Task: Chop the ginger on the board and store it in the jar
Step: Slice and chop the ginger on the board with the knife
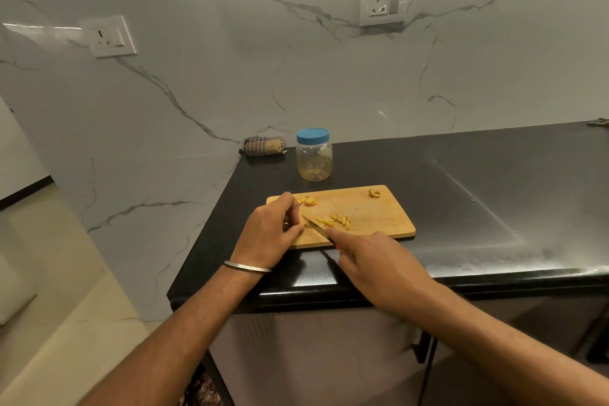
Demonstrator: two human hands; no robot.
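Note:
A wooden cutting board (375,211) lies on the black counter. Yellow ginger strips (337,220) sit in a small heap at its middle, ginger slices (308,201) lie near its far left, and a brown scrap (374,193) lies at the far right corner. My right hand (372,260) grips a knife (314,226) with its forefinger along the blade, whose tip points left. My left hand (272,231) has curled fingers pinning a ginger piece by the blade. A clear plastic jar (313,156) with its blue lid on stands behind the board.
A rolled striped cloth (263,146) lies at the counter's back left corner against the marble wall. The counter's left edge (211,224) drops to the floor just left of the board. Black countertop (478,194) stretches to the right. Two wall sockets are above.

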